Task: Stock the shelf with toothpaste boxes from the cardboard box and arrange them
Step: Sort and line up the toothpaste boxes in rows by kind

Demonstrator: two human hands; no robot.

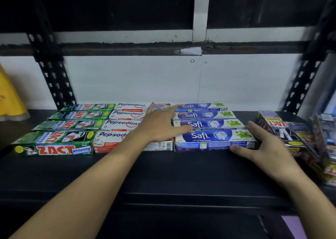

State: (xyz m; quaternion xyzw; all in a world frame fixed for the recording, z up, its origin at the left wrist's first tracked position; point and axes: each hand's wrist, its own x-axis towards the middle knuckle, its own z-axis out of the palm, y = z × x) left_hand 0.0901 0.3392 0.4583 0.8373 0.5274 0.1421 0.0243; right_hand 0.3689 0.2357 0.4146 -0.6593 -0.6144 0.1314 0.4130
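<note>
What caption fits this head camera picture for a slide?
Left hand spread over the white toothpaste boxes, right hand at the end of the front blue box, on a shelf.

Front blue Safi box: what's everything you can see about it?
The front Safi box is a long cardboard carton, blue and white, with "Safi" in white letters, a tooth picture and green mint leaves. It lies flat on the dark shelf, nearest of four alike, its left end against a Pepsodent box. Its edges look worn. The right hand cups its right end, thumb on the front face. The thumb of the left hand reaches its top back edge.
</note>
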